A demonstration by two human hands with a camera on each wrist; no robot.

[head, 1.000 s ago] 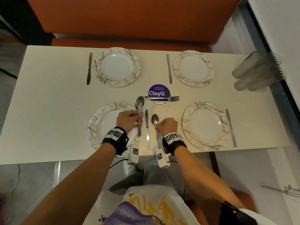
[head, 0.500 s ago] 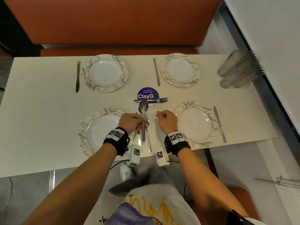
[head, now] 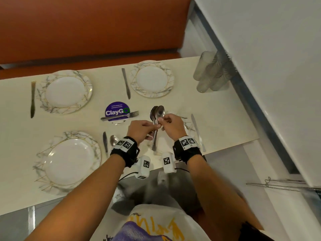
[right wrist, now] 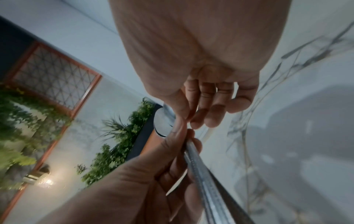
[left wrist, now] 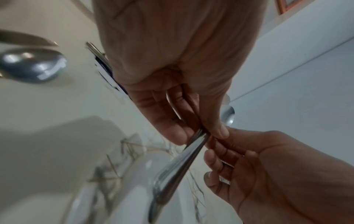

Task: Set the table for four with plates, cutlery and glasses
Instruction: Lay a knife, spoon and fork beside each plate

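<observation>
Head view: cream worktop (head: 217, 119) carrying four marbled plates (head: 66, 91), knives, a laid spoon (head: 113, 140) beside the near-left plate, a fork (head: 121, 116) across a purple sticker. Above the near-right plate, left hand (head: 141, 129) fingers curled round a bundle of spoons (head: 156, 119) mid-handle. Right hand (head: 172, 124) fingers pinching the same bundle just under the bowls.

The head camera looks steeply down over the counter (head: 17, 133). Each wrist camera peers close along its palm; all three share the bunched spoons (head: 155, 126) between both hands.
</observation>
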